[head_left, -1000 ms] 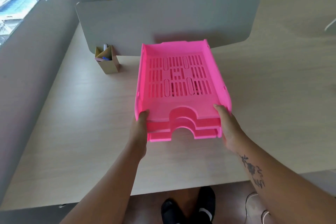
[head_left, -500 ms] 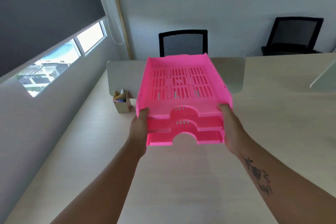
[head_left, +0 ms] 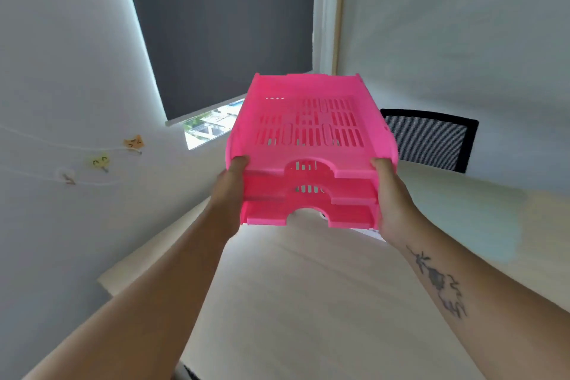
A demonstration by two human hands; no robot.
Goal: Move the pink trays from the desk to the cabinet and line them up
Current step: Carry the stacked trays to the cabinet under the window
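Observation:
A stack of three pink trays (head_left: 310,136) with slotted bottoms hangs in the air in front of me, well above the pale wooden desk (head_left: 308,302). My left hand (head_left: 229,191) grips the stack's left front corner, thumb on the top tray's rim. My right hand (head_left: 393,197) grips the right front corner the same way. The trays are nested, their arched front cut-outs facing me. No cabinet is in view.
A grey wall with small paper notes (head_left: 101,160) pinned on strings runs along the left. A dark roller blind (head_left: 222,25) covers most of the window behind the trays. A black mesh chair (head_left: 431,139) stands beyond the desk at the right.
Both hands have lifted the tray stack off the desk and higher. The view has swung up and left, so the blind and wall now fill the background.

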